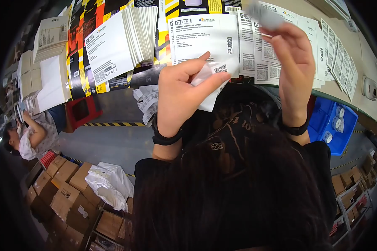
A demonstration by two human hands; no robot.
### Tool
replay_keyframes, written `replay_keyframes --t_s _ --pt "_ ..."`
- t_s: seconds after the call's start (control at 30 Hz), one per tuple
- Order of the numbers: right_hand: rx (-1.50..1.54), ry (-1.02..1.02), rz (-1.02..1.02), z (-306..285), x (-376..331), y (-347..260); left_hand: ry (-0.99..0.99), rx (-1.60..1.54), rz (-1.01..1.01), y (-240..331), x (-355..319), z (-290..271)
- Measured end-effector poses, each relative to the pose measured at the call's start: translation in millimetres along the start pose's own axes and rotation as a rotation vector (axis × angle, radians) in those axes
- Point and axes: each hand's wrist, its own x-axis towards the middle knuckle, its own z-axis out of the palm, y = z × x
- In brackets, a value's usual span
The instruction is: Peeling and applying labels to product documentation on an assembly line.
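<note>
My left hand point(178, 94) pinches a white label strip point(206, 98) printed with small square codes between thumb and fingers. Right under it on the table lie white printed cards point(209, 35), overlapping. My right hand point(295, 69) is raised over more printed cards point(267, 69) to the right, thumb and fingers drawn together. At its fingertips is a blurred whitish-grey piece point(266, 16), too smeared to name. Left of my hands, a fanned stack of white cards point(144, 35) leans over yellow, black and red printed packaging point(77, 46).
More card stacks point(50, 39) stand at the far left, with label sheets point(339, 58) at the right. A blue bin point(348, 127) with label rolls sits below the table edge. A red stool point(83, 113), cartons point(67, 201) and another person point(35, 134) are at the left.
</note>
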Motion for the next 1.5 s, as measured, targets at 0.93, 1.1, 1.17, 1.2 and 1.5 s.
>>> replay_keyframes --t_s 0.93,1.1,1.17,1.2,1.5 --pt "-0.211 -0.128 0.21 38 25 44 -0.163 0.318 0.143 -41 -1 -47" --pt "-0.298 -0.173 0.296 60 36 68 -0.273 0.448 0.129 -67 -3 -51" --pt "-0.34 -0.168 0.304 69 38 75 -0.269 0.454 0.135 -73 -2 -54" --pt "-0.349 -0.174 0.307 73 39 79 -0.264 0.462 0.143 -76 -1 -56" --pt "-0.383 -0.179 0.319 86 41 100 -0.275 0.469 0.162 -94 2 -68"
